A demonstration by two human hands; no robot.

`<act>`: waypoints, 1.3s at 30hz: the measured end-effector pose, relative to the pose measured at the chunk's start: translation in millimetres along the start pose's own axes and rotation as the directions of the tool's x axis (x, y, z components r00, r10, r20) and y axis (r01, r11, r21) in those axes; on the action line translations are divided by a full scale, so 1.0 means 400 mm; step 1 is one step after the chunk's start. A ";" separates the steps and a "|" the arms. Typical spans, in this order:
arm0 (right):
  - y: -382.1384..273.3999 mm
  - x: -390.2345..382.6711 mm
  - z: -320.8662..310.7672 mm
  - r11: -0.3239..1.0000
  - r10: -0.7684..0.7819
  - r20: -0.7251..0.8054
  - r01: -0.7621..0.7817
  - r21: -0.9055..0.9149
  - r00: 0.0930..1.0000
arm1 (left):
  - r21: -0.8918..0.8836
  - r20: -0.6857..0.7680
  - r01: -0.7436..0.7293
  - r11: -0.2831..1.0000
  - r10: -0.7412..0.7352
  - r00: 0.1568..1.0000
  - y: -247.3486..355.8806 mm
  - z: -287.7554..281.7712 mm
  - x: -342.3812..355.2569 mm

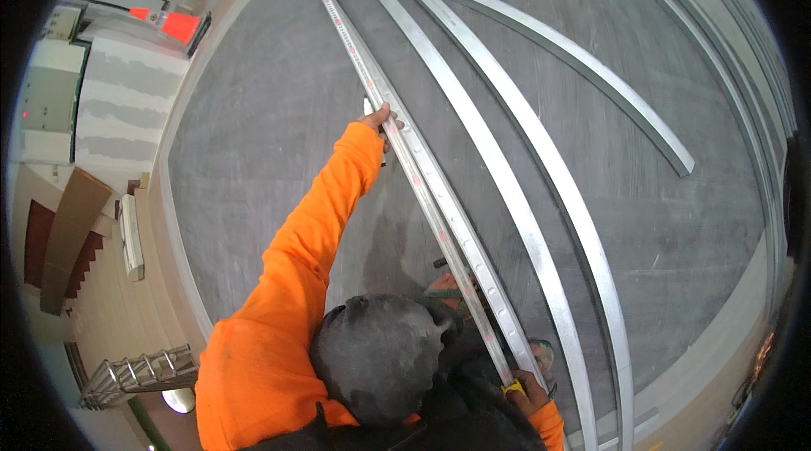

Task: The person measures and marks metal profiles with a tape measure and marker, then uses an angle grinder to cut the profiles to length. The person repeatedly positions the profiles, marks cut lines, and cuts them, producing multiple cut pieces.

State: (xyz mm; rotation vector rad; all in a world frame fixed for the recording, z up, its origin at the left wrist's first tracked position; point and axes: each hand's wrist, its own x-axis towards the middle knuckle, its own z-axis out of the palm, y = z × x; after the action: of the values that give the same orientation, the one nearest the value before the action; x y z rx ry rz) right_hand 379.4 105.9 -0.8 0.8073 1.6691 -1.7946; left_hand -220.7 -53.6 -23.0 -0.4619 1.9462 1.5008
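Silver strip (456, 219), tape (442, 236) alongside.
My left grip (378, 119) clasped a marker (367, 105), right grip (530, 396) a yellow case (512, 387); I seemed mid-measure, marking next.

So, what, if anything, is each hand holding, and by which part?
The right hand holds a tape measure by its yellow case. The left hand touches the extended blade; whether it grips it, I cannot tell.

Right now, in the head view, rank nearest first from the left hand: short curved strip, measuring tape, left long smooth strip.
1. Measuring tape: at the left hand.
2. Left long smooth strip: right of the tape.
3. Short curved strip: farther right.
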 end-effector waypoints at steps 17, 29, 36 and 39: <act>-0.005 0.006 0.000 0.997 -0.070 -0.149 0.062 -0.055 0.986 | -0.072 -0.027 -0.198 0.977 0.197 0.980 0.113 0.003 -0.124; -0.025 0.036 -0.005 0.991 -0.125 -0.245 0.133 0.016 0.961 | 0.231 0.160 -0.199 0.952 0.165 0.973 -0.020 0.067 -0.282; -0.046 0.068 -0.003 0.982 -0.156 -0.308 0.181 0.054 0.938 | 0.299 0.681 0.002 0.954 -0.215 0.700 -0.269 0.169 -0.492; -0.070 0.064 -0.002 0.972 -0.182 -0.373 0.225 0.073 0.910 | 0.215 0.708 0.071 0.974 -0.205 0.676 -0.271 0.161 -0.498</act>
State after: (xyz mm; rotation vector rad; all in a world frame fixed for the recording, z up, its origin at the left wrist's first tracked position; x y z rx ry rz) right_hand 341.8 108.8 -1.3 1.1084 1.9597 -1.9901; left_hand 10.6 -43.6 20.5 0.0831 1.3330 1.1456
